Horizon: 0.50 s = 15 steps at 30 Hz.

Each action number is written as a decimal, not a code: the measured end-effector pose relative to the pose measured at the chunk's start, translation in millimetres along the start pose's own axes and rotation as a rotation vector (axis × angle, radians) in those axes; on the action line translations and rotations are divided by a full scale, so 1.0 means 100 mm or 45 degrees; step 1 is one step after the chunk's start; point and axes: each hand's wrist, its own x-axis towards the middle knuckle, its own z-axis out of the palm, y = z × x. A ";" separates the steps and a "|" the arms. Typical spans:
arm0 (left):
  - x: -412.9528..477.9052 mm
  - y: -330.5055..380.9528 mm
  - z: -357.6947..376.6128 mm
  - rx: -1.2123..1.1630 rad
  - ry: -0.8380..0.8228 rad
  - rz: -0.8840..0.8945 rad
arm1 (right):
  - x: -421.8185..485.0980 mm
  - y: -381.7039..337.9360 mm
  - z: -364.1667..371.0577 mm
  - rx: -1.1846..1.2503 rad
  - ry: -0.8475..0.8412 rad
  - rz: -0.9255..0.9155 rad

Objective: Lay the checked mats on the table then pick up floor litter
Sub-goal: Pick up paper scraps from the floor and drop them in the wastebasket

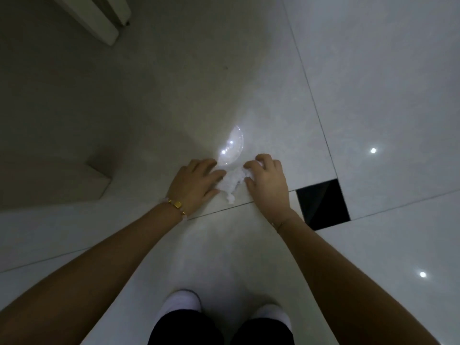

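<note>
I am looking down at the pale tiled floor (249,70); the left hand (196,183), fingers relaxed, is touching the left edge of the crumpled tissue (231,183) lying there; the right hand (267,180) is curling its fingers round the tissue's right side; a clear plastic piece (232,148) is lying just beyond them.

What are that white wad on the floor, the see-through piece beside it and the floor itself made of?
The wad looks like tissue or soft paper: matt white, crumpled, ragged-edged. The clear piece is probably thin plastic: transparent, curved, with bright glints. The floor seems to be polished tile: glossy, mirroring lights, with thin joints.
</note>
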 end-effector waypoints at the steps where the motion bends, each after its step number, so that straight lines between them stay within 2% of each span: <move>1: 0.01 0.01 0.00 0.010 0.008 0.026 | 0.01 -0.02 0.00 0.013 -0.019 0.007; 4: 0.00 0.11 -0.08 -0.128 -0.072 -0.063 | -0.03 -0.03 -0.03 0.043 -0.081 0.093; 8: -0.07 0.28 -0.17 -0.348 0.007 -0.188 | -0.18 0.07 -0.19 0.237 -0.093 0.394; 12: -0.04 0.42 -0.08 -0.209 0.009 -0.014 | -0.28 0.21 -0.26 0.392 -0.123 0.650; 15: 0.07 0.52 0.09 -0.162 -0.072 -0.025 | -0.36 0.31 -0.33 0.529 -0.101 0.782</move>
